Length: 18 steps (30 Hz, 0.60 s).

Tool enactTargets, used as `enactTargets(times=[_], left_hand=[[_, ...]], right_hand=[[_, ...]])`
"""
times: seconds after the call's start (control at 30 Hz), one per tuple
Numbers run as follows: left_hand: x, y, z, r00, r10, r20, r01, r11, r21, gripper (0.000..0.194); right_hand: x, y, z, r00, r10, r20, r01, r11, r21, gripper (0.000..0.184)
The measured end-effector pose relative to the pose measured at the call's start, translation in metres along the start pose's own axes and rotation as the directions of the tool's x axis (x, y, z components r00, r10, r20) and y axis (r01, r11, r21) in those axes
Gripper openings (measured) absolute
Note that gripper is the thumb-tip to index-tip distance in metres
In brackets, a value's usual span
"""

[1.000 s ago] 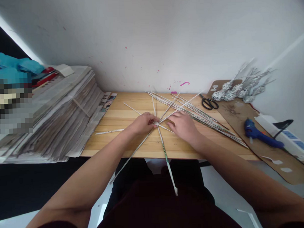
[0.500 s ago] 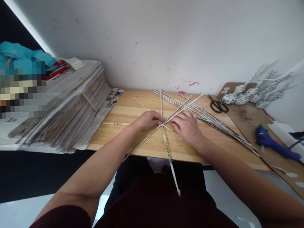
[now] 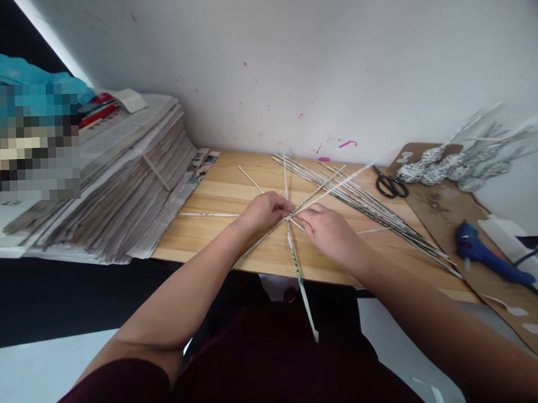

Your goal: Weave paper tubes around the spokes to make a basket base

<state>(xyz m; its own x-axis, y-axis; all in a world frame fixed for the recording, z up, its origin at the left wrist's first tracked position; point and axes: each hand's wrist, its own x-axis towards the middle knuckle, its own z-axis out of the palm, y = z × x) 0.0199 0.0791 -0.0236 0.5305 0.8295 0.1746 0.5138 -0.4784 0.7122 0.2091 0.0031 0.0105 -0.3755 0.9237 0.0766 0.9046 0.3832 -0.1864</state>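
Observation:
Several thin rolled-paper sticks (image 3: 296, 265) cross at one centre and fan out like spokes over the wooden table. My left hand (image 3: 269, 212) is closed at the crossing, its thumb and fingertips pinching the sticks there. Just right of the centre, my right hand (image 3: 327, 226) pinches a pale paper stick (image 3: 339, 188) that slants up to the right above the others. One green-marked spoke hangs over the table's front edge toward my lap. The exact crossing is partly hidden by my fingertips.
More paper sticks (image 3: 375, 208) lie in a bundle on the wooden table (image 3: 233, 179). Black scissors (image 3: 391, 185), foil-like wrapped bundles (image 3: 444, 165) and a blue glue gun (image 3: 487, 255) are at the right. A tall newspaper stack (image 3: 118, 165) stands at the left.
My right hand has shifted slightly left and closed in near the crossing; the pale stick's far end has dipped a little. My left hand stays at the centre. The view has shifted slightly.

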Motion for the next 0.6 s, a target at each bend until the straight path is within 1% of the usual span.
enactTargets(times=[0.07,0.17,0.3,0.37,0.43,0.53,0.6], left_hand=[[0.000,0.000,0.001,1.000,0.001,-0.007,-0.001,1.000,0.000,0.017],[0.000,-0.001,0.001,1.000,0.011,-0.012,-0.011,1.000,0.015,0.018],[-0.002,-0.001,0.001,0.999,0.035,-0.019,-0.034,0.999,0.029,0.018],[-0.002,-0.002,0.001,0.999,0.042,-0.021,-0.041,0.999,0.034,0.018],[-0.003,-0.002,0.001,0.999,0.049,-0.023,-0.048,0.998,0.042,0.018],[-0.002,-0.003,0.002,0.997,0.068,-0.024,-0.066,0.997,0.048,0.018],[-0.002,-0.004,0.002,0.996,0.083,-0.016,-0.082,0.995,0.049,0.018]], right_hand=[[0.002,-0.010,-0.004,0.998,0.052,0.035,-0.052,0.999,-0.003,0.027],[0.005,-0.018,-0.006,0.993,0.087,0.076,-0.089,0.996,0.023,0.026],[0.003,-0.015,-0.005,0.989,0.112,0.095,-0.126,0.978,0.165,0.026],[-0.001,-0.013,-0.007,0.988,0.102,0.112,-0.126,0.967,0.222,0.025],[-0.007,-0.013,-0.011,0.985,0.100,0.144,-0.132,0.964,0.230,0.024],[-0.018,-0.021,-0.017,0.975,0.114,0.191,-0.156,0.962,0.224,0.023],[-0.025,-0.029,-0.021,0.969,0.117,0.217,-0.172,0.951,0.256,0.022]])
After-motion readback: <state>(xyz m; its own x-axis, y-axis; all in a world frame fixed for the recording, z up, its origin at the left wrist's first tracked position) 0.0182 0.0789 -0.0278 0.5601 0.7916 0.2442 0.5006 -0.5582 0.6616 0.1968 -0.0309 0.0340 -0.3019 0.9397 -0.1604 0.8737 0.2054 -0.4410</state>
